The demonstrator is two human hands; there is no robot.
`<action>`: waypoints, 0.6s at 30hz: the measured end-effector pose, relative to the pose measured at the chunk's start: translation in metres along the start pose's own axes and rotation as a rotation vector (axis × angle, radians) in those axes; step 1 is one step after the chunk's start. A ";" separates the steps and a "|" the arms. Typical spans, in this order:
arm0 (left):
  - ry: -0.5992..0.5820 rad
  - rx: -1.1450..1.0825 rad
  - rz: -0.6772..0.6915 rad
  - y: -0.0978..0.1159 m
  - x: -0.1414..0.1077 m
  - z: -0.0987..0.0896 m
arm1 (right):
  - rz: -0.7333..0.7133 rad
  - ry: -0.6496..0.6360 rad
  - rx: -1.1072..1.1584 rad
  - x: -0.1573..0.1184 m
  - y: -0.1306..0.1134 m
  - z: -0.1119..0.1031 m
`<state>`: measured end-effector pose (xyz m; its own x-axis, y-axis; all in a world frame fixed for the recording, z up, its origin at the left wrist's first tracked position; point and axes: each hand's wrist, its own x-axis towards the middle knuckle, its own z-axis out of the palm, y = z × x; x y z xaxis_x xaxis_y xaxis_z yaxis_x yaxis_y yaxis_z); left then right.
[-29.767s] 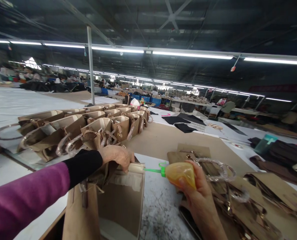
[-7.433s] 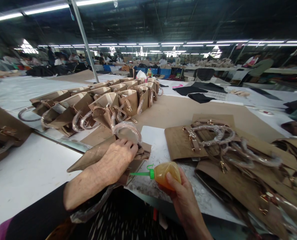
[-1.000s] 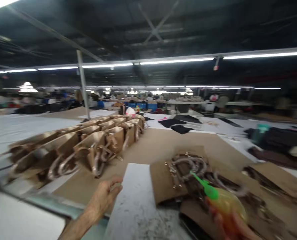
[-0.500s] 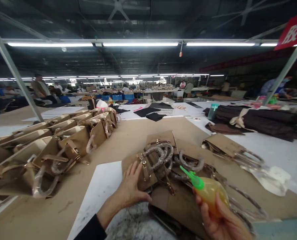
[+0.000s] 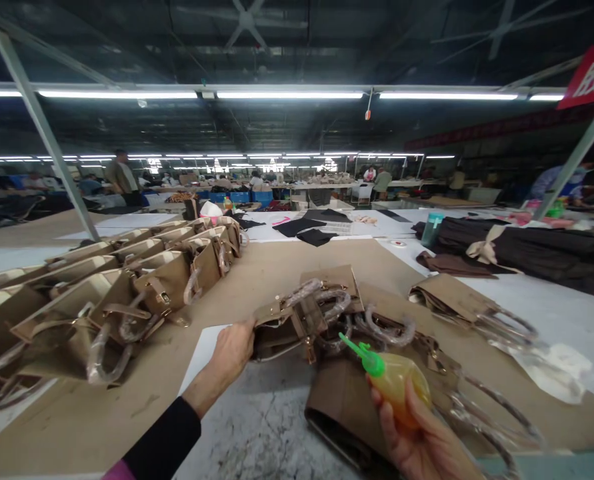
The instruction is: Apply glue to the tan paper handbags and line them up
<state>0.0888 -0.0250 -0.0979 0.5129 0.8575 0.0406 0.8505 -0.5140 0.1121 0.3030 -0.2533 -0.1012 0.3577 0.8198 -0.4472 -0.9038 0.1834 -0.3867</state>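
My left hand (image 5: 234, 348) is closed on the left edge of a brown handbag (image 5: 277, 337), whose near side is lifted so that its opening faces me. Plastic-wrapped handles lie on top of this bag. In my right hand (image 5: 417, 427) is a squeeze bottle (image 5: 401, 383) of amber liquid, its green nozzle tilted up and left toward the bags. Below the bottle, a folded brown bag piece (image 5: 344, 407) lies near the front of the table. More brown bags with wrapped handles (image 5: 389, 327) are heaped behind and beside the bottle.
Rows of standing brown handbags (image 5: 167, 273) fill the left of the table. At right lie another flat bag (image 5: 449, 300), white wrapping (image 5: 559, 370) and a tied dark fabric bundle (image 5: 527, 247) beside a teal cup (image 5: 431, 229). Black pieces (image 5: 299, 227) lie at the back. Co-workers stand far off.
My left hand has gone from lying spread on the handbag to gripping its left edge, and the bag's near side has risen. The bottle has shifted slightly left in my right hand.
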 end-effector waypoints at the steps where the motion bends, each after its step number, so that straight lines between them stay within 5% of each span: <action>1: 0.028 -0.007 -0.017 -0.006 0.004 -0.007 | 0.005 -0.028 -0.009 0.000 0.001 0.001; 5: 0.170 -0.070 -0.068 -0.035 0.012 -0.040 | 0.010 -0.056 -0.024 -0.004 0.005 0.009; 8: 0.434 -0.332 -0.049 -0.054 -0.004 -0.057 | -0.038 -0.028 0.005 -0.013 0.001 0.018; 10: 0.628 -0.534 -0.003 -0.062 -0.029 -0.053 | -0.068 -0.047 0.020 -0.019 -0.004 0.023; 12: 0.734 -0.655 0.026 -0.071 -0.061 -0.030 | -0.112 -0.066 0.037 -0.022 -0.009 0.026; 14: 0.699 -0.702 -0.083 -0.083 -0.091 0.006 | -0.140 -0.087 0.047 -0.020 -0.010 0.028; 18: 0.302 -0.685 -0.229 -0.126 -0.127 0.070 | -0.087 -0.156 0.019 -0.007 0.006 0.027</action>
<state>-0.0751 -0.0706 -0.1867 0.1957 0.9602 0.1994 0.6192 -0.2786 0.7342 0.2889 -0.2428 -0.0784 0.3952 0.8743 -0.2819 -0.8760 0.2662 -0.4023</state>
